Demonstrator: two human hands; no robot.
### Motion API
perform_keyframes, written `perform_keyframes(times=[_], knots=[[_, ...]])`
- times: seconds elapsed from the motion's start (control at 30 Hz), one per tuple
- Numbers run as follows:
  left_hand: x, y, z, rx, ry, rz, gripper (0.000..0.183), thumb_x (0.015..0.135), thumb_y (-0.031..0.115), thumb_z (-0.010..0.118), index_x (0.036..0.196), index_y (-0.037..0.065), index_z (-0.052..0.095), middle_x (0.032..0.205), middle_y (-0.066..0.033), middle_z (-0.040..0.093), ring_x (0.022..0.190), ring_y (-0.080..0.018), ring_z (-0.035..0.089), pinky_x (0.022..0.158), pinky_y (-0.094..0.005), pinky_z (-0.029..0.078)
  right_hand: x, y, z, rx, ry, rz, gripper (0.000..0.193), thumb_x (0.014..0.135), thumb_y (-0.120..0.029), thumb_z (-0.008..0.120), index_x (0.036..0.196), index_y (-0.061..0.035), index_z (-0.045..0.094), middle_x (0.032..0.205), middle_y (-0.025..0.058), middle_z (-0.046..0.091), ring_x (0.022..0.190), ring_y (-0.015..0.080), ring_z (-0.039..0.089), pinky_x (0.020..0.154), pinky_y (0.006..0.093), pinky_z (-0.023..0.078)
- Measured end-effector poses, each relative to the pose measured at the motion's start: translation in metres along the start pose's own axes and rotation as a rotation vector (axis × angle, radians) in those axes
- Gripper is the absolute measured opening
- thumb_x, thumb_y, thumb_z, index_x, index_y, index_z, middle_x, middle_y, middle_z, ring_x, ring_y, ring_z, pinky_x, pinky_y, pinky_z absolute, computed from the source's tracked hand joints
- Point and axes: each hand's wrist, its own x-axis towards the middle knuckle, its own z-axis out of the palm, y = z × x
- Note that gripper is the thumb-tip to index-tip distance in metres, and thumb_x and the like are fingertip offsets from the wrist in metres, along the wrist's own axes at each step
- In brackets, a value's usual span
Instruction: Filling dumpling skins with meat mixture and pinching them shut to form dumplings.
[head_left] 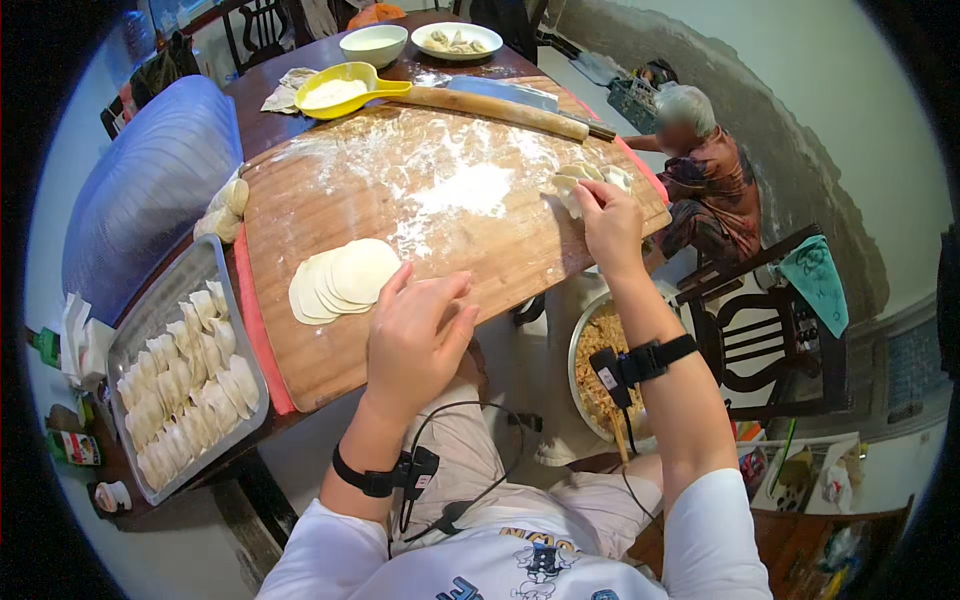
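Observation:
My left hand (420, 340) hovers over the near edge of a floury wooden board (300, 200), fingers apart and holding nothing. Just beyond its fingertips lies a fanned stack of round dumpling wrappers (350, 275). At the board's right end, my right hand (612, 225) pinches the edge of a pale dumpling (571, 200) between thumb and fingers. A few more dumplings (580, 173) lie close beside it, partly hidden by my fingers. Loose flour (465, 190) covers the middle of the board.
Rows of dumplings (185, 385) fill a metal tray (262, 400) at left. A rolling pin (490, 108), knife (520, 95), yellow flour scoop (390, 88), bowl (373, 44) and plate (457, 53) are beyond. A filling bowl (578, 385) stands below my right forearm; a person (715, 175) sits right.

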Motion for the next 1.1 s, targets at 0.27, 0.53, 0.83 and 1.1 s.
perform_keyframes(times=[0.27, 0.53, 0.83, 1.1], knots=[[-0.001, -0.004, -0.007, -0.063, -0.006, -0.049, 0.020, 0.082, 0.006, 0.068, 0.102, 0.004, 0.067, 0.091, -0.0081, 0.071, 0.085, -0.0246, 0.067, 0.102, -0.0481, 0.042, -0.015, -0.030, -0.014, 0.007, -0.074, 0.115, 0.030, 0.092, -0.021, 0.062, 0.113, 0.0004, 0.066, 0.087, 0.0169, 0.068, 0.078, 0.0214, 0.065, 0.073, 0.0320, 0.050], [-0.005, -0.009, -0.023, -0.002, -0.020, -0.024, 0.020, 0.087, 0.010, 0.064, 0.106, 0.005, 0.065, 0.092, -0.0109, 0.069, 0.087, -0.0286, 0.066, 0.100, -0.0481, 0.043, -0.135, -0.067, -0.115, 0.057, -0.270, 0.292, 0.019, 0.091, -0.006, 0.063, 0.107, 0.0022, 0.068, 0.092, 0.0068, 0.068, 0.079, 0.0107, 0.062, 0.072, 0.0239, 0.050], [0.016, -0.042, -0.063, 0.688, -0.121, -0.282, 0.028, 0.087, 0.017, 0.063, 0.112, 0.005, 0.064, 0.100, -0.0142, 0.066, 0.100, -0.0330, 0.060, 0.086, -0.0457, 0.044, -0.226, -0.030, -0.196, 0.178, -0.106, 0.533, 0.020, 0.093, -0.005, 0.060, 0.111, 0.0012, 0.064, 0.092, 0.0025, 0.062, 0.079, 0.0069, 0.057, 0.070, 0.0210, 0.046], [0.037, -0.056, -0.054, 0.746, -0.188, -0.318, 0.022, 0.085, 0.025, 0.061, 0.089, 0.007, 0.072, 0.094, -0.0153, 0.068, 0.094, -0.0335, 0.063, 0.083, -0.0470, 0.047, -0.282, 0.030, -0.229, 0.038, -0.056, 0.496, 0.023, 0.092, -0.006, 0.059, 0.114, -0.0007, 0.063, 0.099, 0.0027, 0.062, 0.087, 0.0098, 0.059, 0.076, 0.0252, 0.050]])
